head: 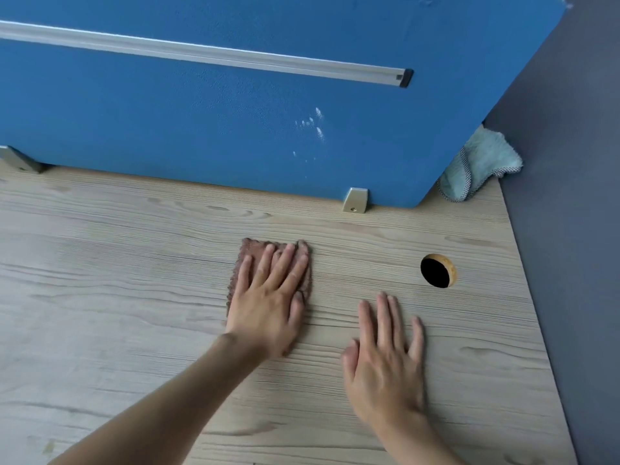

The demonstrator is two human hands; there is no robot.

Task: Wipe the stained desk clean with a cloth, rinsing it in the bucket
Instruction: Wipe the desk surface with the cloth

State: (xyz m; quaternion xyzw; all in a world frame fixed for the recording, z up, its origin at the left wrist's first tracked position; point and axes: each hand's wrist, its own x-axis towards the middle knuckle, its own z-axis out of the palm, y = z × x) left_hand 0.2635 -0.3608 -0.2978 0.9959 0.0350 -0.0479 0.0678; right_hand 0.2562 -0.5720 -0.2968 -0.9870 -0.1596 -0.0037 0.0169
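Head view, looking down on a pale wood-grain tabletop (100,280) that fills the lower two thirds of the frame. Along its far edge stands a blue partition panel (201,122) carrying a horizontal aluminium rail (201,55) with a dark end cap; a cluster of whitish flecks (315,125) marks the panel's right half. A grey wall (570,196) closes the scene on the right.

Two bare forearms enter from the bottom edge. The left grip (268,297) lies palm down on a brown cloth (256,247), fingers straight and slightly spread, pressing it flat against the tabletop — nothing is pinched or curled round. The cloth sits near the middle of the tabletop, in front of the partition and left of the cable hole; its fringe shows beyond the fingertips and along the little-finger side. The right grip (385,360) rests flat on the bare wood just beside the left, nearer the viewer, fingers extended and holding nothing; its outline is a little blurred.

A teal cloth (479,166) with a checked border is bunched in the far right corner, between the panel's end and the wall. A round cable hole (437,271) with a light wooden rim opens beyond the right fingertips. Small metal brackets — one at right (355,200), one at far left (20,159) — foot the panel.
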